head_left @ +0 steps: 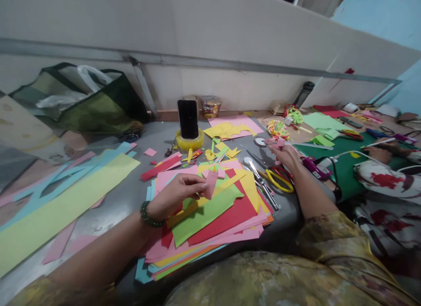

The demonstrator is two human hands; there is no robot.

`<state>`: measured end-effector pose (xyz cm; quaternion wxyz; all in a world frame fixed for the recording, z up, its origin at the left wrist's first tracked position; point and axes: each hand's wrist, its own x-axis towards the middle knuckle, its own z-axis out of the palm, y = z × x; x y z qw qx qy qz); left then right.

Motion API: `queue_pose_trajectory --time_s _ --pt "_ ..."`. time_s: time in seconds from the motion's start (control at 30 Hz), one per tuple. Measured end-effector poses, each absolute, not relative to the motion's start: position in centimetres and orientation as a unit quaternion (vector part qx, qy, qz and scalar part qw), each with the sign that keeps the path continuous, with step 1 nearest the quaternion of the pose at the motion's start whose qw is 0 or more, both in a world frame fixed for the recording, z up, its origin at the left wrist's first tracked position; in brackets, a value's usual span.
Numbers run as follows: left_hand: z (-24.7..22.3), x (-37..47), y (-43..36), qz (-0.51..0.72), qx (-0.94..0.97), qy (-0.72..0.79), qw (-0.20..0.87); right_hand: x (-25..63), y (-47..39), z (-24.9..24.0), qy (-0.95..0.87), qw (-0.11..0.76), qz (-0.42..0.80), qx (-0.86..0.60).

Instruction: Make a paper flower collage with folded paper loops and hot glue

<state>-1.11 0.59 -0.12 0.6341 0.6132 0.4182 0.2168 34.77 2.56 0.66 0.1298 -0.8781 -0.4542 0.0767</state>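
My left hand (182, 192), with a green bead bracelet at the wrist, pinches a small pink paper piece (210, 184) over a stack of coloured paper (226, 214). Off to the right, my right hand (284, 154) has its fingers around a pink object (275, 142), too small to name, beside a round white-faced item (259, 142). Yellow-handled scissors (279, 181) and a silver cutter-like tool (263, 185) lie between the stack and my right forearm. Yellow and green paper scraps (232, 152) are scattered behind the stack.
A phone (188, 119) stands on a yellow tape roll (190, 141), near a noodle cup (210, 107). Long paper strips (75, 209) and a green bag (95, 104) are at left. At right, another person's hand (378, 154) holds a white pen over a green mat (348, 178).
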Motion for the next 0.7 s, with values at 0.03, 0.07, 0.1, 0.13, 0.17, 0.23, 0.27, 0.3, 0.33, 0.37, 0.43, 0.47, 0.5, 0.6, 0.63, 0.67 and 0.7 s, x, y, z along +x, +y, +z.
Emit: queue_pose_trajectory --time_s 0.03,0.07,0.1,0.13,0.17,0.23,0.27,0.3,0.33,0.37,0.43,0.47,0.5,0.6,0.63,0.67,0.7 --pt "-0.2 -1.1 0.6 0.217 0.611 0.416 0.638 34.8 2.7 0.5 -0.458 0.121 0.078 -0.878" --pt "-0.2 -1.1 0.6 0.220 0.608 0.414 0.641 34.8 2.8 0.4 -0.462 0.112 0.079 -0.876" --pt "-0.3 -1.1 0.6 0.225 0.602 0.414 0.645 34.9 2.8 0.4 -0.467 0.102 0.081 -0.875" --pt "-0.3 -1.1 0.6 0.233 0.594 0.416 0.649 35.0 2.8 0.5 -0.473 0.092 0.082 -0.872" --pt "-0.3 -1.1 0.6 0.239 0.584 0.417 0.653 35.1 2.6 0.8 -0.481 0.080 0.082 -0.869" --pt "-0.4 -1.0 0.6 0.251 0.565 0.418 0.666 35.2 1.8 1.6 -0.496 0.056 0.076 -0.863" --pt "-0.5 -1.0 0.6 0.253 0.555 0.416 0.674 35.0 1.1 2.1 -0.502 0.045 0.069 -0.861" --pt "-0.5 -0.9 0.6 0.253 0.545 0.413 0.684 34.7 0.3 2.5 -0.507 0.035 0.061 -0.859" --pt "-0.6 -0.8 0.6 0.253 0.534 0.410 0.694 34.2 -0.6 2.9 -0.516 0.034 0.052 -0.855" --pt "-0.7 -0.7 0.6 0.252 0.523 0.408 0.705 33.3 -1.6 3.1 -0.534 0.042 0.045 -0.843" --pt "-0.8 -0.5 0.5 0.250 0.503 0.405 0.722 30.9 -3.5 2.9 -0.626 0.118 0.047 -0.769" --pt "-0.8 -0.5 0.4 0.248 0.495 0.403 0.729 29.3 -4.2 2.4 -0.693 0.167 0.055 -0.699" --pt "-0.8 -0.4 0.3 0.246 0.488 0.401 0.735 27.7 -4.8 1.8 -0.758 0.201 0.060 -0.618" --pt "-0.8 -0.3 -0.1 0.245 0.474 0.395 0.748 23.3 -5.2 -0.6 -0.882 0.245 0.006 -0.403" --pt "-0.7 -0.3 -0.2 0.243 0.472 0.393 0.750 22.2 -5.1 -1.2 -0.899 0.259 -0.013 -0.354" --pt "-0.7 -0.3 -0.2 0.239 0.473 0.393 0.752 21.5 -4.8 -1.8 -0.907 0.275 -0.026 -0.317" --pt "-0.7 -0.3 -0.3 0.236 0.475 0.393 0.751 21.0 -4.6 -2.2 -0.910 0.295 -0.028 -0.292"
